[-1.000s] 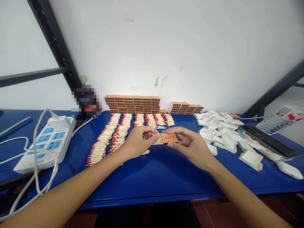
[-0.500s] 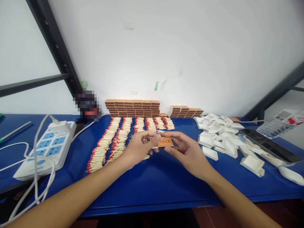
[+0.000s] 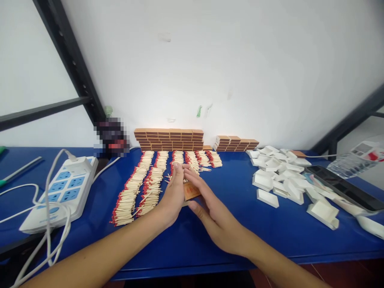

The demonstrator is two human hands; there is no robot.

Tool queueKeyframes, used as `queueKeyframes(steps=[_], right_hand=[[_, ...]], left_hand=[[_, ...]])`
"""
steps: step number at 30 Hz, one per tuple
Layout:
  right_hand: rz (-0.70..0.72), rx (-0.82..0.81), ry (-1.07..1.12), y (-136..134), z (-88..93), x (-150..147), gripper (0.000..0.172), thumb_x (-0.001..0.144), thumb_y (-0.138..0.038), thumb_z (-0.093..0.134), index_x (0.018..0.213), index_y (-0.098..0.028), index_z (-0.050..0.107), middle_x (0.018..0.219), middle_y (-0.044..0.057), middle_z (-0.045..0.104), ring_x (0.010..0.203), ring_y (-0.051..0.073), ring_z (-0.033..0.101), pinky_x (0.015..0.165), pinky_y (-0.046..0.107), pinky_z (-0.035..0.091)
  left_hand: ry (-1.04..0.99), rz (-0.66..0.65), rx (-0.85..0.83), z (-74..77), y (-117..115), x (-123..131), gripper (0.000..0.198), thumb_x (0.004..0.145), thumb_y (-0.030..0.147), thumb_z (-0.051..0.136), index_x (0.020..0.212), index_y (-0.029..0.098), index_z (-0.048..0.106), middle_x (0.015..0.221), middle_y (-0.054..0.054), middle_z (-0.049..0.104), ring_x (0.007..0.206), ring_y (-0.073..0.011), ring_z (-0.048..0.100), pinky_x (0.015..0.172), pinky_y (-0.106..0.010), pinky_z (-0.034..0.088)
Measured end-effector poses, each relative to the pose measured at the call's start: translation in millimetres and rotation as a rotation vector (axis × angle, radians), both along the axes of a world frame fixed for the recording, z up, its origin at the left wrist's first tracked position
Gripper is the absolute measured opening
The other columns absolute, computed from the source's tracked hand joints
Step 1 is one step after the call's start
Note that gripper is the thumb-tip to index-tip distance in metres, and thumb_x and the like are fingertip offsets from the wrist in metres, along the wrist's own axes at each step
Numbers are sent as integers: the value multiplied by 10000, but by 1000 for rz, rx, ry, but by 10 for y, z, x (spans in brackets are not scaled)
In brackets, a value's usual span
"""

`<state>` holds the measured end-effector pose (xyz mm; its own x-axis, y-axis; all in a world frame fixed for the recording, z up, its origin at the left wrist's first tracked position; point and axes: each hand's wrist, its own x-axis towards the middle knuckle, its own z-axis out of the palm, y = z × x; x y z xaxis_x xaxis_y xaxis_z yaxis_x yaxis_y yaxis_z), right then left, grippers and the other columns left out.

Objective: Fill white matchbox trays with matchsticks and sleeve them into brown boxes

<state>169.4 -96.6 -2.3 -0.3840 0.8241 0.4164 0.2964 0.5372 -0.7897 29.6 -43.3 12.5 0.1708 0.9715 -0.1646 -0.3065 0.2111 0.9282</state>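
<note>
White power strip (image 3: 64, 188) with cables sat far left, near table edge. Rows of red-tipped matches (image 3: 141, 188) lay loose left of centre, judged not yet boxed. Left hand (image 3: 172, 192) and right hand (image 3: 214, 218) met mid-table, fingers straight and pressed together, matchbox (image 3: 191, 190) sandwiched between flat palms. Brown stacked boxes (image 3: 169, 139) lined wall, likely finished share. Empty trays (image 3: 282, 172) heaped right, many remaining. Blue table (image 3: 192, 240) bare toward near edge; phone (image 3: 342, 186) crowded far right.
</note>
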Motion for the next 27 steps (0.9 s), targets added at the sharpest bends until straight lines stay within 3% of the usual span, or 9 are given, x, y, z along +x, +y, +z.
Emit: queueKeyframes(steps=[3, 7, 10, 14, 16, 19, 21, 24, 27], right_hand=[[-34, 87, -105, 20, -54, -121, 658, 1096, -214, 440, 1704, -367, 238, 1779, 45, 241, 1646, 243, 207, 1341, 547, 245], [-25, 211, -213, 235, 81, 71, 540, 1079, -181, 435, 1578, -376, 499, 1492, 89, 628, 1363, 260, 611, 1150, 497, 521], [-189, 369, -324, 622, 256, 672, 397, 1072, -236, 497, 1430, -333, 638, 1303, 111, 700, 1195, 272, 665, 1041, 495, 551], [-769, 493, -512, 1300, 328, 1829, 275, 982, -304, 654, 1216, -217, 770, 1146, 158, 636, 1113, 315, 587, 993, 524, 491], [-910, 421, -556, 1572, 298, 2292, 238, 937, -250, 687, 1141, -185, 790, 1049, 143, 599, 1076, 305, 551, 941, 492, 481], [-940, 374, -557, 1833, 229, 2624, 150, 890, -173, 681, 989, -145, 790, 954, 111, 541, 990, 279, 518, 885, 464, 469], [-929, 351, -554, 1940, 178, 2645, 102, 855, -139, 686, 919, -140, 766, 920, 92, 522, 954, 264, 501, 873, 450, 461], [-913, 331, -546, 2039, 99, 2564, 106, 814, -88, 675, 889, -144, 726, 890, 87, 533, 963, 269, 503, 889, 456, 449], [-905, 336, -537, 2077, 33, 2505, 185, 803, -72, 664, 962, -151, 715, 942, 129, 590, 1057, 295, 531, 904, 440, 455]], left_hand=[[-3, 59, 30, -37, 39, -11, 763, 895, 918, 394, 1206, 249, 590, 1102, -83, 722, 1050, -244, 703, 887, -340, 569], [19, -19, 116, -46, 116, -37, 752, 873, 924, 430, 1170, 242, 540, 1064, -70, 695, 805, -186, 679, 656, -284, 534], [96, 10, 198, 15, 214, -98, 734, 895, 899, 428, 1110, 213, 578, 1084, -84, 687, 641, -124, 583, 526, -248, 423], [-41, 6, 157, 186, 370, -238, 647, 935, 809, 499, 1041, 180, 610, 1013, -88, 707, 600, -105, 540, 535, -235, 419], [-179, -32, 46, 326, 463, -318, 592, 982, 736, 485, 1010, 160, 622, 930, -89, 704, 583, -111, 539, 535, -240, 434], [-420, 26, -106, 639, 646, -451, 568, 1035, 660, 392, 970, 146, 624, 833, -95, 692, 578, -130, 550, 542, -255, 453], [-583, 86, -107, 908, 804, -561, 576, 1038, 659, 354, 991, 148, 615, 769, -90, 669, 569, -144, 548, 531, -259, 439], [-800, 143, 39, 1304, 1054, -762, 622, 1056, 669, 250, 1100, 150, 591, 777, -82, 663, 566, -151, 545, 534, -253, 418], [-913, 239, 204, 1556, 1239, -978, 606, 1090, 582, 99, 1215, 192, 546, 806, -65, 648, 621, -181, 572, 592, -270, 447]])
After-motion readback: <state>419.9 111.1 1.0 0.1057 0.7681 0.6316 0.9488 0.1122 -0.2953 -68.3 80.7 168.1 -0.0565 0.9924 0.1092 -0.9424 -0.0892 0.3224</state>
